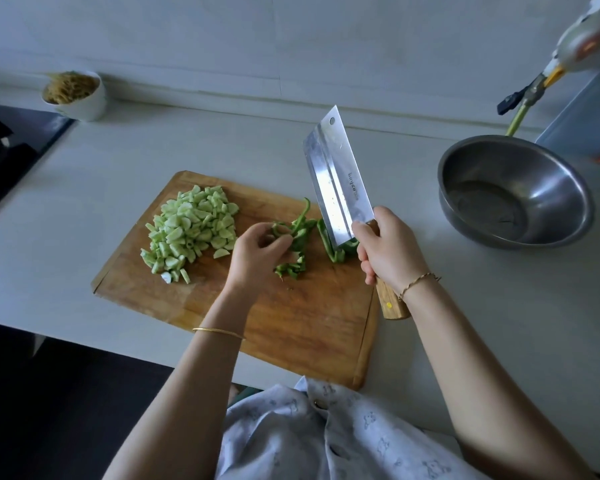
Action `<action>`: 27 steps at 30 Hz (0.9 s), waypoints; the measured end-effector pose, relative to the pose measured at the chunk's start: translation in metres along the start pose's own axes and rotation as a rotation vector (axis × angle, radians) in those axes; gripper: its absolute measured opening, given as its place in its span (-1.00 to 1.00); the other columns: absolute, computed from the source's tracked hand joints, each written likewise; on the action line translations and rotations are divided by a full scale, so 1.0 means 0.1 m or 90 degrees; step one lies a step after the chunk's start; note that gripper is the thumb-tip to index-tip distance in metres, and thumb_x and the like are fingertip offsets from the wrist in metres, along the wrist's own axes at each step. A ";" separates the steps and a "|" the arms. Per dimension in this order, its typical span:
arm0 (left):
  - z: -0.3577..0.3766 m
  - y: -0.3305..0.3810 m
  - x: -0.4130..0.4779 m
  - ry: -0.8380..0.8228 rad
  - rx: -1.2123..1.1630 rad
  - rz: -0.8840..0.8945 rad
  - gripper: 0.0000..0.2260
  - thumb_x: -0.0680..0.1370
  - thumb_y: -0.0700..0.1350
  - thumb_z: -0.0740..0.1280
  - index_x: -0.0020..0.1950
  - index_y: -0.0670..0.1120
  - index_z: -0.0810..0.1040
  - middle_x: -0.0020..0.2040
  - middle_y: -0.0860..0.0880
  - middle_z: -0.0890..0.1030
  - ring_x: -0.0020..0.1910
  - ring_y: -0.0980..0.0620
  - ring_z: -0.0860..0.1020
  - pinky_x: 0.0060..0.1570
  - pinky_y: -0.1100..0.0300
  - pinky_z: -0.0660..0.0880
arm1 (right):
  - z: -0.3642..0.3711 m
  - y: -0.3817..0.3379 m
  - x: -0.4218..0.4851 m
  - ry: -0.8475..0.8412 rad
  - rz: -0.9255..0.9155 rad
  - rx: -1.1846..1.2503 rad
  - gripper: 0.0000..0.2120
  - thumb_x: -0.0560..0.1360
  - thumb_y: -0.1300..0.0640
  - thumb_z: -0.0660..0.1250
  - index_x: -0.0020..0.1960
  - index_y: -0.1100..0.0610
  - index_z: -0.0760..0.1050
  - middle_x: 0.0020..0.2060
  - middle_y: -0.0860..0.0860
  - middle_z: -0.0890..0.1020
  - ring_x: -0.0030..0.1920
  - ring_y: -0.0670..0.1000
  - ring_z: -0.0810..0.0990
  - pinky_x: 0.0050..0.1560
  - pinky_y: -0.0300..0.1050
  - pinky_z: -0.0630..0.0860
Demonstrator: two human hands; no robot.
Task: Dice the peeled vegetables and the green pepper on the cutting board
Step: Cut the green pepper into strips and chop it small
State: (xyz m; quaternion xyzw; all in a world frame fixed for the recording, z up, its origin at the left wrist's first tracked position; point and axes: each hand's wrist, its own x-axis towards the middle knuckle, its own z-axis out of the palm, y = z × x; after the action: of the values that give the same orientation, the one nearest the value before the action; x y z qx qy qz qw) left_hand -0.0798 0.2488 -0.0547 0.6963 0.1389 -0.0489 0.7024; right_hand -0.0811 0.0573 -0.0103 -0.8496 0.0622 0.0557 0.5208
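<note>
- I logged the wooden cutting board point(291, 323) lying on the pale desk point(118, 150), its near edge close to the person.
- Done, by my reading: a heap of diced pale-green vegetable point(191, 230) sat on the board's far-left part. The pieces looked small and fairly even, and I saw no whole peeled vegetable anywhere in view.
- Not done: the green pepper point(300, 230) lay mid-board in long strips and curled pieces, just right of the heap and apart from it. A few shorter bits lay at its near end.
- Left hand point(257, 254): fingers curled, fingertips pinching and bunching the pepper strips on the board.
- Right hand point(388, 251): wrapped tightly round the wooden handle of the cleaver point(336, 178). The blade was tipped up and away, and only its heel was down near the rightmost pepper piece.
- Judgement: the task was well past halfway. What remained was cross-cutting the strips into dice once they were lined up.
- A steel bowl point(551, 188) stood on the desk to the right of the board, with nothing visible inside.
</note>
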 end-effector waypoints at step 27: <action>-0.61 0.02 -0.23 0.109 -0.153 -0.011 -0.94 0.55 -0.32 0.31 -0.02 -0.20 0.52 -0.30 0.02 0.63 -0.25 0.05 0.64 -0.18 0.18 0.61 | 0.61 0.35 -0.12 -0.194 0.077 -0.015 -0.84 0.62 0.13 0.16 -0.14 0.07 0.31 -0.45 0.05 0.44 -0.62 -0.09 0.35 -0.60 -0.22 0.32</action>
State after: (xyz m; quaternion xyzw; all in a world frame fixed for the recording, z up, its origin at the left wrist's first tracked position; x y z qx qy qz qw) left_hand -0.1094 0.3068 -0.0458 0.6077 0.2095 0.0217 0.7658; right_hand -0.1007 0.0969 -0.0662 -0.8322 0.0330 0.2159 0.5097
